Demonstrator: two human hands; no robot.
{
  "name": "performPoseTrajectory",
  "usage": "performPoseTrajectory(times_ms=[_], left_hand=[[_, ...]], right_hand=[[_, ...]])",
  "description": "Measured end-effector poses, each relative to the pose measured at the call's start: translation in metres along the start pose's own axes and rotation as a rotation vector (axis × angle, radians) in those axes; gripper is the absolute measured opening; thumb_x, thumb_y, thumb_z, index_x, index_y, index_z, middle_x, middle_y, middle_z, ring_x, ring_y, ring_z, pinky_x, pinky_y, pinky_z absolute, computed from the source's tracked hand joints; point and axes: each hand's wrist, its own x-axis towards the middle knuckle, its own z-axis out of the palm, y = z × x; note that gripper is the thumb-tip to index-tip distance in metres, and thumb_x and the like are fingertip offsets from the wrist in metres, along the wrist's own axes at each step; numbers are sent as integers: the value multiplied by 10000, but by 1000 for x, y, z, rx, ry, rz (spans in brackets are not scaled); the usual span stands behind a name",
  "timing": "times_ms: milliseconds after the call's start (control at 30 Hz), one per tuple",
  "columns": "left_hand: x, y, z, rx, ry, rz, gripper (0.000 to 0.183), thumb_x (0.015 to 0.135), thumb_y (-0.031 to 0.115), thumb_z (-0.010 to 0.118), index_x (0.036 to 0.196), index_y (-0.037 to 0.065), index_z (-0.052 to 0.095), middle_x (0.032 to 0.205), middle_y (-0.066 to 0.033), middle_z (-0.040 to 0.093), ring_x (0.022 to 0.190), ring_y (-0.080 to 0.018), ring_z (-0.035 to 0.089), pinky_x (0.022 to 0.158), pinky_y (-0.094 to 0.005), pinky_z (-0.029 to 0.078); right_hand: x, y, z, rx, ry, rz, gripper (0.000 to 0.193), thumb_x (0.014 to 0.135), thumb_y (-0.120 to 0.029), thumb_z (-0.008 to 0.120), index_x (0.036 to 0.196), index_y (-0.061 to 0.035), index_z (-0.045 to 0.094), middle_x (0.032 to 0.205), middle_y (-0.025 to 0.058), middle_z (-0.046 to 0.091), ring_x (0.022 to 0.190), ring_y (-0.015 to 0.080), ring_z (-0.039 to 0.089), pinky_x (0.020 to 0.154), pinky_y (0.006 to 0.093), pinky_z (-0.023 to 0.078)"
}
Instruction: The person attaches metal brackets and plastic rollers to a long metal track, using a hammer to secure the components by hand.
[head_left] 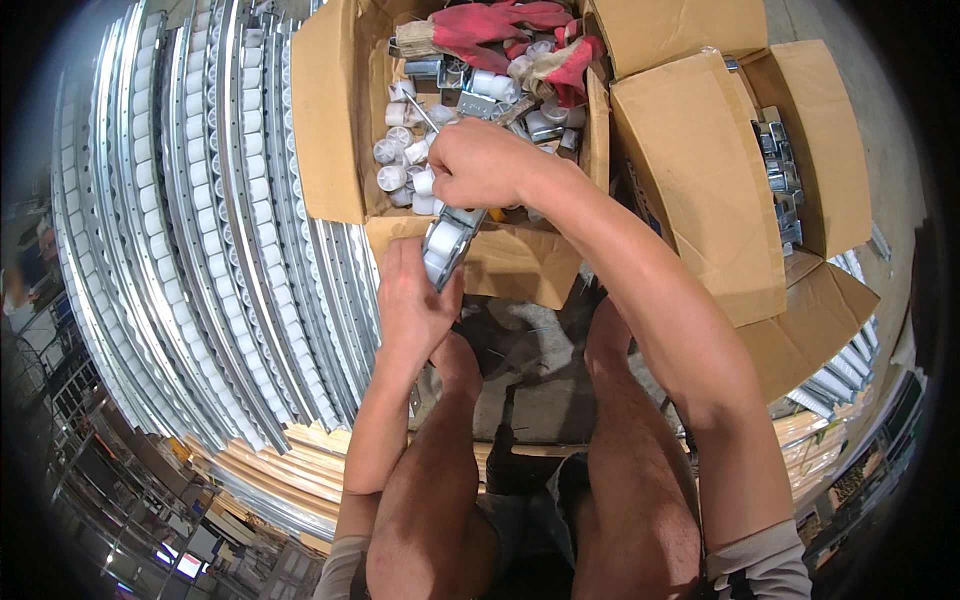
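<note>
My left hand (pixel 415 305) is closed around a short metal bracket (pixel 447 240) with a white roller set in it, held at the near edge of an open cardboard box (pixel 330 120). Just above the bracket's far end, my right hand (pixel 480 165) is closed on a thin metal rod (pixel 421 110) that sticks out toward the far left; the rest of it is hidden in the fist. Loose white rollers (pixel 392 178) and metal brackets (pixel 478 104) lie in the box beyond my hands. Red and grey work gloves (pixel 495 30) rest on top at the far side.
To the left stand long metal roller tracks (pixel 165 200) with rows of white rollers. A second open cardboard box (pixel 690 150) on the right holds several metal brackets (pixel 780 180). Wrapped tan lengths (pixel 265 470) lie at lower left. My bare knees are below the box.
</note>
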Motion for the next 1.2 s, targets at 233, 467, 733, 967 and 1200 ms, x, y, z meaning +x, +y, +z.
performPoseTrajectory(times_ms=[233,467,733,967,1200], left_hand=[[1,0,4,46,55,-20,416,812,181,807,1104,-6,578,1005,-225,606,918,-434,610,775,-471,493],[-3,-4,5,-3,73,-21,433,781,201,826,1049,-8,559,958,-212,583,848,-440,603,714,-487,494],[-4,-2,-3,2,71,-40,448,745,196,846,1030,0,562,973,-195,585,839,-430,620,702,-489,511],[-4,1,-11,41,86,-29,446,739,187,852,1032,2,572,960,-186,591,818,-421,633,686,-483,519],[-3,1,-12,25,110,-33,441,731,190,858,1006,0,569,939,-186,588,813,-419,625,685,-482,515]], right_hand=[[3,-10,-4,2,-30,-44,181,717,-121,601,695,48,661,697,260,634,717,427,649,707,512,507],[2,-18,-9,-52,-31,-72,175,708,-123,608,686,41,664,695,263,633,722,433,648,707,516,509],[0,-21,-6,-49,-18,-75,179,692,-126,614,693,43,675,707,264,651,713,434,655,706,514,523],[5,-32,-16,-85,-168,15,262,708,-124,640,862,63,739,906,278,717,898,420,710,821,492,564],[11,-39,-18,-112,-215,18,277,714,-126,641,891,59,746,950,269,722,926,418,708,825,490,564]])
